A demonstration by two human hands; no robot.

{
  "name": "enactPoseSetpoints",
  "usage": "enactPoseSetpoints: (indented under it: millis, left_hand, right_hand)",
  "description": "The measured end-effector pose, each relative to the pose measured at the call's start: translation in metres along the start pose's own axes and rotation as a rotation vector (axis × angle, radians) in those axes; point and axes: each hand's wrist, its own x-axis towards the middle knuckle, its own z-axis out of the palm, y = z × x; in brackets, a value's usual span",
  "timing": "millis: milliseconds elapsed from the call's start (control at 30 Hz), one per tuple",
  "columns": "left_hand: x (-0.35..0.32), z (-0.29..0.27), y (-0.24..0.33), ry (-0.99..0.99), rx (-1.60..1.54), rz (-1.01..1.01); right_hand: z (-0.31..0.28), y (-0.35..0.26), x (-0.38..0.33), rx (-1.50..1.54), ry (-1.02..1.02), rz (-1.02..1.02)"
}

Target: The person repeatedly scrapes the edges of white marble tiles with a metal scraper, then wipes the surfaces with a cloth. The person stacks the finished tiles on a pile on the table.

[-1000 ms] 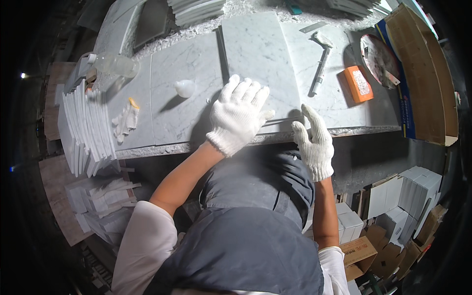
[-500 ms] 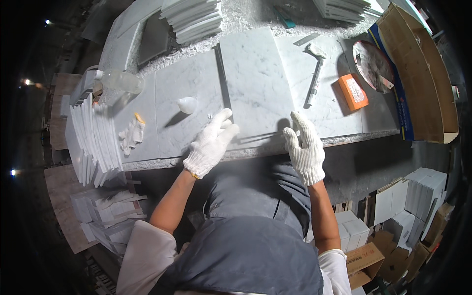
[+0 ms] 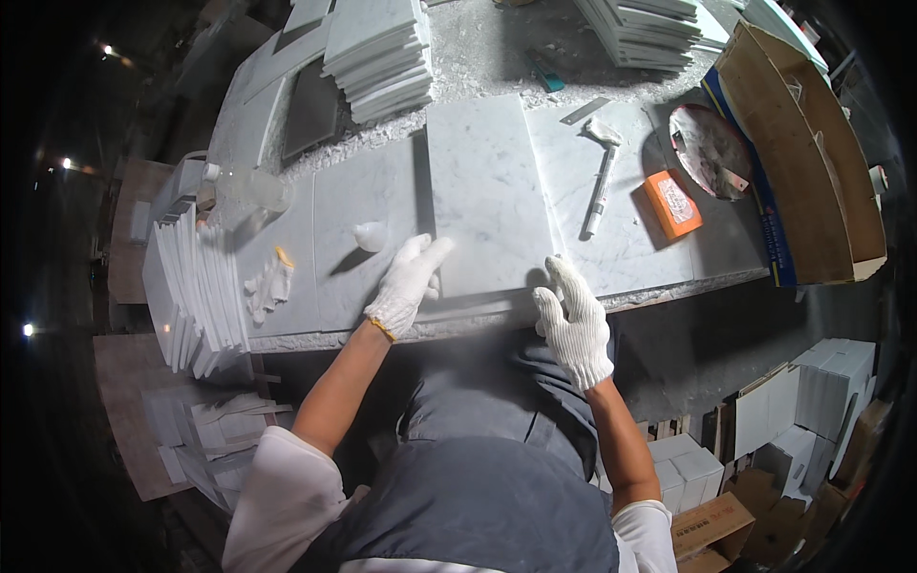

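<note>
A pale grey-veined marble tile [image 3: 492,191] lies lengthwise in front of me, on top of other marble slabs on the bench. My left hand [image 3: 406,286], in a white knit glove, is at its near left edge, fingers stretched out and fingertips over that edge. At the near right edge is my gloved right hand [image 3: 575,325], thumb and fingers apart, fingertips touching or very close to the tile. Neither hand is wrapped around it. A small whitish rounded object [image 3: 370,236] stands left of the tile, and a loose white glove [image 3: 271,285] lies farther left.
Right of the tile are a marker [image 3: 602,189], an orange box [image 3: 673,203], a round dish [image 3: 709,151] and an open cardboard box [image 3: 798,158]. Tile stacks [image 3: 382,53] stand at the back; upright thin slabs [image 3: 199,291] and a clear bottle [image 3: 253,189] are left.
The whole view has shifted, so the bench appears lower in it. My right hand has come slightly inward toward the tile's right edge. The tile looks roughly unmoved on the bench.
</note>
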Motion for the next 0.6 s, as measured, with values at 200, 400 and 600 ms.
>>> enactPoseSetpoints:
  millis: [200, 400, 600]
  left_hand:
    - [0.001, 0.013, 0.018, -0.081, -0.292, 0.235]
    - [0.007, 0.029, 0.008, -0.017, -0.432, 0.165]
    - [0.019, 0.030, -0.010, 0.105, -0.394, 0.068]
  right_hand:
    - [-0.019, -0.027, 0.011, 0.272, -0.166, 0.321]
    - [-0.002, -0.055, 0.066, -0.385, -0.005, -0.503]
    - [0.055, -0.071, 0.148, -0.906, -0.283, -0.565]
